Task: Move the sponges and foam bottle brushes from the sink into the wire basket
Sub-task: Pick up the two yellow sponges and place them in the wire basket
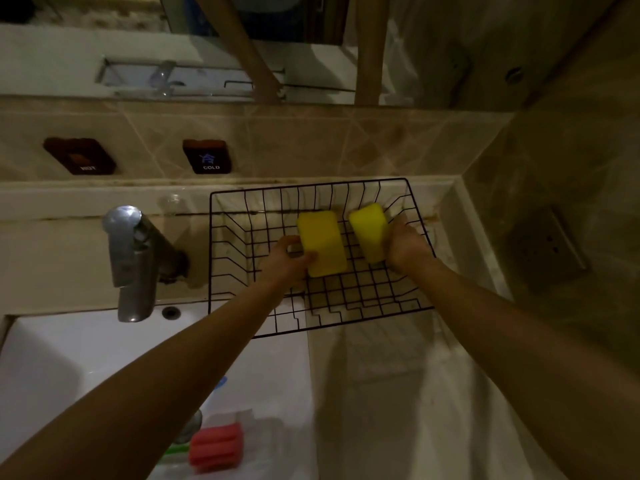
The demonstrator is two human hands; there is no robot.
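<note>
Both my arms reach over the black wire basket [221,271] on the counter right of the sink. My left hand [289,259] grips a yellow sponge [323,242] by its near left corner, low inside the basket. My right hand [405,245] holds a second yellow sponge [369,230], tilted on edge, just to the right of the first. Down in the white sink [52,358] lies a red ribbed foam bottle brush [216,446] with a green handle [175,452], partly hidden by my left forearm. Something blue [220,382] peeks out beside that arm.
A chrome tap [133,261] stands left of the basket, its spout over the sink. Dark HOT [81,155] and COLD [207,156] plates sit on the tiled wall behind. A tiled side wall closes off the right, with pale counter in front of the basket.
</note>
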